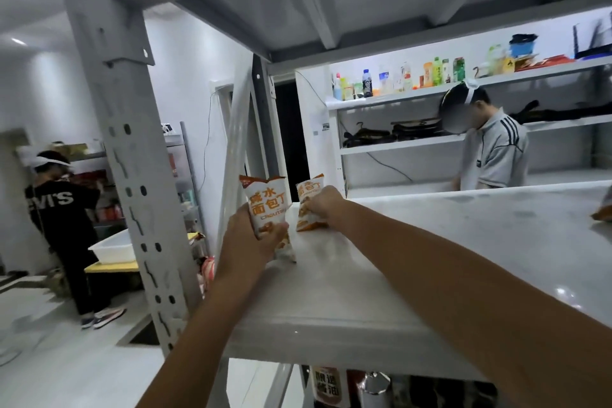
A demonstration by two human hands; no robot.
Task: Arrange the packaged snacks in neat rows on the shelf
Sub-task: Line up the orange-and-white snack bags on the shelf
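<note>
1. Fingers of our left hand are curled round the lower half of the left snack packet, thumb on its front. The fingers of our right hand clamp the right snack packet from above.
2. Both packets stand upright at the far left corner of the shelf, just beside each other but apart, with the right one a little farther in.
3. We judge this step to be starting a row, so we first press each base flat on the board. Our hands hide both bases, so we cannot tell whether they sit flat yet.
4. We turn both printed faces squarely toward the near edge and bring the left packet level with the right one, closing the gap between them.
5. We loosen one hand at a time, since such light bags probably tip easily.
6. We mind the open left edge by the upright post, so that no packet overhangs it.
7. We run the row rightward along the board, toward an orange thing at the right edge that is cut off too much to name.
</note>
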